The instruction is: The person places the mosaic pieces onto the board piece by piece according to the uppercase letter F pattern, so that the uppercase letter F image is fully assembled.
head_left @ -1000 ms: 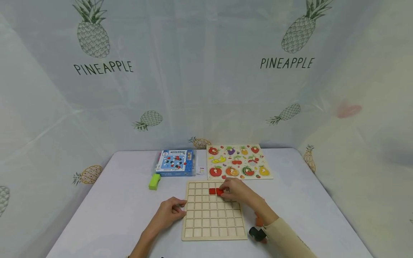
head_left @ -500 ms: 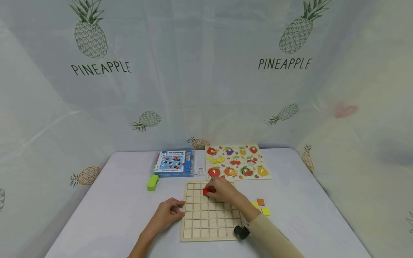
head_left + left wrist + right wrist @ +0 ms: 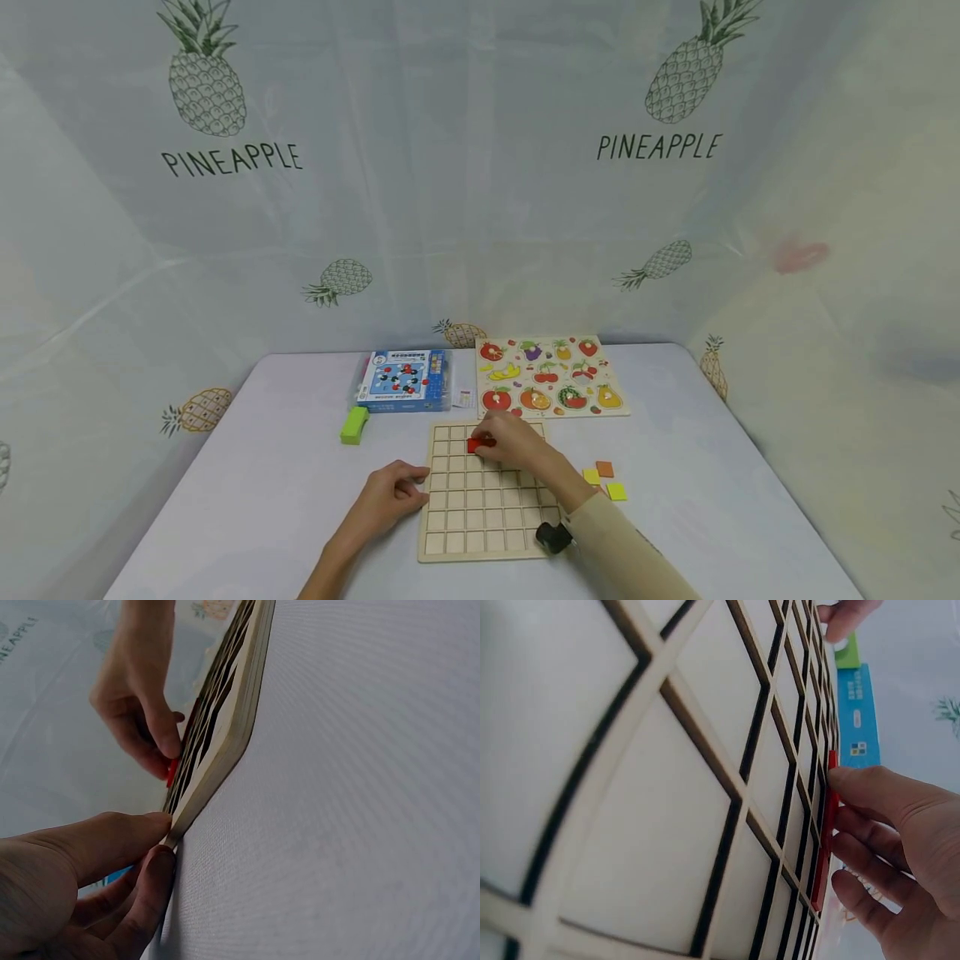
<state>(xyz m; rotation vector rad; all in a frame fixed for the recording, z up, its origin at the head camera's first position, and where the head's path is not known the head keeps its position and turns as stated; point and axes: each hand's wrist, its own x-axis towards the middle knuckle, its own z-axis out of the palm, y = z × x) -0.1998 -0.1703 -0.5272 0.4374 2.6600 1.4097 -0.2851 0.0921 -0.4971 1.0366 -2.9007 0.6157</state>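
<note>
A wooden grid board (image 3: 475,500) with square recesses lies flat on the table. My left hand (image 3: 388,492) pinches its left edge; the left wrist view shows thumb and fingertip on either side of the board's rim (image 3: 229,754). Over the board's upper rows, my right hand (image 3: 512,439) pinches a red square tile (image 3: 472,446) between thumb and fingers. In the right wrist view the thumb is on this red tile (image 3: 831,799), and a second red tile (image 3: 820,881) lines up beside it under the other fingers. The hand partly covers both tiles in the head view.
Loose yellow tiles (image 3: 617,492) and an orange tile (image 3: 604,469) lie right of the board, near my right forearm. Behind stand a blue boxed set (image 3: 401,381) and a fruit puzzle board (image 3: 552,377). A green block (image 3: 354,426) sits at the left.
My right hand has moved left along the upper rows, and the red tiles have shifted left with it. The loose tiles at right have come out from behind the arm. My left hand stays put.
</note>
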